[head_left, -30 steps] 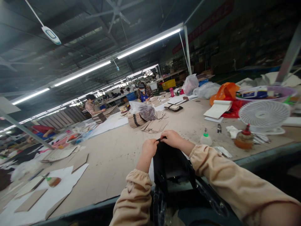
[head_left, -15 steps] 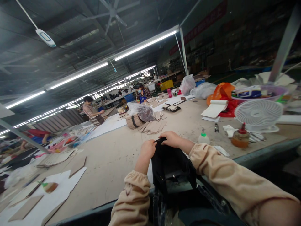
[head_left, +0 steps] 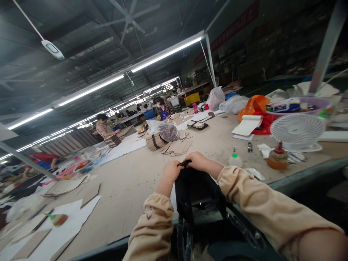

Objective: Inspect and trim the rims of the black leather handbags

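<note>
A black bag-like piece (head_left: 199, 194) stands at the near edge of the long worktable (head_left: 130, 181), its lower part hanging over the edge toward me. My left hand (head_left: 172, 171) is closed on its top edge at the left. My right hand (head_left: 198, 160) is closed on the same top edge, pinching a thin black strip (head_left: 184, 163) that runs between the two hands. Both arms wear beige sleeves.
A small glue bottle (head_left: 235, 158), an amber bottle with a red cap (head_left: 277, 156) and a white desk fan (head_left: 297, 130) sit to the right. Stacked brown card pieces (head_left: 168, 143) lie ahead. White sheets and card (head_left: 54, 224) cover the left. Other people work further down the table.
Both hands stay closed on the bag's top edge with small shifts. The black strip between them now shows more clearly. The view has drifted slightly.
</note>
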A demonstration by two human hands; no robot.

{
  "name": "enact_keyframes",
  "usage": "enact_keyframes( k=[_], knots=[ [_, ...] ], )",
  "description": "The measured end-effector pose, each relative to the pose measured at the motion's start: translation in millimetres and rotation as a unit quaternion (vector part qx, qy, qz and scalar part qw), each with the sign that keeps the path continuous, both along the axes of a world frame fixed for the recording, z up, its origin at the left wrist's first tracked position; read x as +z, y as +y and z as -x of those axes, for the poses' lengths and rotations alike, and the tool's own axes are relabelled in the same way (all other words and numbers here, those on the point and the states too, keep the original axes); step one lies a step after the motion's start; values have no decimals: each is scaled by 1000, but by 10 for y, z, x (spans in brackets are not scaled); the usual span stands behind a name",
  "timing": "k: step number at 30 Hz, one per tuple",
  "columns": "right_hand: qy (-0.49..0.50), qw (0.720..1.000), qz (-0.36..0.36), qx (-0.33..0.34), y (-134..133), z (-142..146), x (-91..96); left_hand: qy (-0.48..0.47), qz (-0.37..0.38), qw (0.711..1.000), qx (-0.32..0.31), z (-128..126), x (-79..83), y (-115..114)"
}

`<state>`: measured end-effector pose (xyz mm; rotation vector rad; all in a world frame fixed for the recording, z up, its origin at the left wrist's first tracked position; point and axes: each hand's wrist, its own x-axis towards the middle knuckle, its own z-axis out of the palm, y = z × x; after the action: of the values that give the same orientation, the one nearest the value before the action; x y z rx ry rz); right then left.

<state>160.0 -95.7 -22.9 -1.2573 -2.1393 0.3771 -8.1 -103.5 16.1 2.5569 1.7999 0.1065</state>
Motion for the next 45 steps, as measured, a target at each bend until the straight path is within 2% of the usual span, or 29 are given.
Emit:
enact_keyframes(
  k=[8, 16, 19, 24, 29, 39, 45],
  knots=[
    [-1, 1000, 9, -3, 23, -29, 7, 2, -15, 999, -32, -3, -67, 60],
    [-24, 1000, 5, -14, 25, -29, 23, 1, 5, 999, -32, 7, -73, 77],
    [-25, 999, 10, -18, 26, -23, 30, -24, 1, 999, -37, 40, -89, 68],
    [-18, 999, 17, -23, 10, -28, 42, -84, -10, 996, -3, 93, -149, 99],
    [-1, 999, 29, -20, 24, -45, 20, -115, -6, 993, -34, 114, -180, 123],
    [-12, 999, 31, -15, 38, -51, 21, -54, -2, 997, -49, 95, -156, 92],
    [-24, 999, 19, -18, 75, -38, -6, 38, 8, 997, -59, -13, -15, 98]
  ],
)
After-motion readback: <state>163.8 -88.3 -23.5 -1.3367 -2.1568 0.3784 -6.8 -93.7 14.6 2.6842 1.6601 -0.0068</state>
